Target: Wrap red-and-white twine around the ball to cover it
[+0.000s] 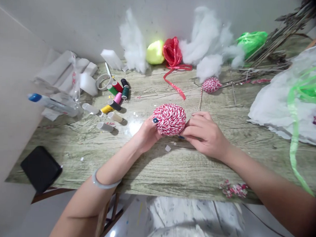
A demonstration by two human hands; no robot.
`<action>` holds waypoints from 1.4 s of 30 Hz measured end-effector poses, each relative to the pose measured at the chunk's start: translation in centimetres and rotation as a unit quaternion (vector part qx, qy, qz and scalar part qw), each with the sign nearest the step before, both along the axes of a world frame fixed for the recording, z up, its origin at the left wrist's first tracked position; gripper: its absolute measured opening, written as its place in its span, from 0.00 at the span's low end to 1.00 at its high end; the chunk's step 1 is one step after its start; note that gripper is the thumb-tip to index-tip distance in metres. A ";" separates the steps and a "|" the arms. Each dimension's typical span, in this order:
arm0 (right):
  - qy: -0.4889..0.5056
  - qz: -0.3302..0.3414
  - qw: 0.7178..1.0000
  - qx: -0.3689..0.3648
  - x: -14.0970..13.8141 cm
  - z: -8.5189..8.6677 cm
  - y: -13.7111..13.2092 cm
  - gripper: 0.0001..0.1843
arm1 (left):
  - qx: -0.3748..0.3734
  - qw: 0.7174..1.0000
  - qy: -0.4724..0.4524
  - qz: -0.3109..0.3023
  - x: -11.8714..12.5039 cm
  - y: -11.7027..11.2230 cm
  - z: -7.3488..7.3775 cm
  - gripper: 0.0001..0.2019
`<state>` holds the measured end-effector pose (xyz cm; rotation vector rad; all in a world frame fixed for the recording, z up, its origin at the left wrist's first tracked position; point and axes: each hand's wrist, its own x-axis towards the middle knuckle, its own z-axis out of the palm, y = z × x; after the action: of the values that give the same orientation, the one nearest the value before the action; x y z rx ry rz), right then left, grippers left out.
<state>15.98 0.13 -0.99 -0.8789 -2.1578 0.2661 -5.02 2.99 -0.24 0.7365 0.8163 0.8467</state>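
Yarn ball (169,119) turns its swirl toward the wearer, long axis unclear; left hand (147,135) grips its left side, right hand (208,135) curls at its right edge, grip unclear.

The yarn ball (171,119) in the left hand (147,135) is flecked red and white — a mottled, twisted pattern. Beyond that hand, the plastic bundle (155,52) is lemon yellow, the ribbon coil (172,52) red, the stuffing (205,35) white. To its left, thread spools (117,97) run red, green, pink, yellow, black — below it, a grey-green, wood-grained worktop (192,173).
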 end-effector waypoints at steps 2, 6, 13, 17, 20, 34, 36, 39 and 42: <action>0.026 0.009 0.999 -0.040 0.2 -0.4 0.3 0.08 | 0.015 1.000 -0.001 -0.021 -0.2 -0.1 -0.1 0.30; 0.023 0.022 0.995 -0.094 0.8 -1.1 1.0 0.08 | 0.077 0.993 0.027 -0.089 -0.7 -0.1 -0.1 0.31; -0.052 -0.015 0.992 -0.110 1.1 -0.7 1.2 0.07 | 0.341 0.886 0.189 -0.251 -1.2 0.1 0.6 0.26; -0.044 -0.039 0.990 -0.132 0.9 -0.5 1.0 0.06 | 0.328 0.875 0.234 -0.267 -1.0 -0.5 0.7 0.32; -0.022 -0.049 0.983 -0.173 0.7 -0.2 0.9 0.06 | 0.299 0.893 0.222 -0.254 -0.8 -1.0 1.0 0.35; -0.090 -0.110 0.981 -0.135 0.1 0.8 0.1 0.06 | 0.284 0.859 0.296 -0.305 0.0 -1.4 1.5 0.33; -0.081 -0.120 0.984 -0.103 0.0 1.0 -0.1 0.07 | 0.294 0.849 0.318 -0.304 0.0 -1.2 1.4 0.28; -0.037 -0.111 0.989 -0.092 -0.1 1.2 -0.3 0.08 | 0.305 0.841 0.331 -0.299 0.0 -1.0 1.3 0.24; 0.000 -0.101 0.991 -0.083 -0.1 1.3 -0.3 0.09 | 0.322 0.851 0.306 -0.282 -0.1 -0.9 1.1 0.25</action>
<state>15.89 -0.17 0.34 -1.1828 -2.0496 0.3477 -5.13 2.13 0.83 1.8099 0.7938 0.3146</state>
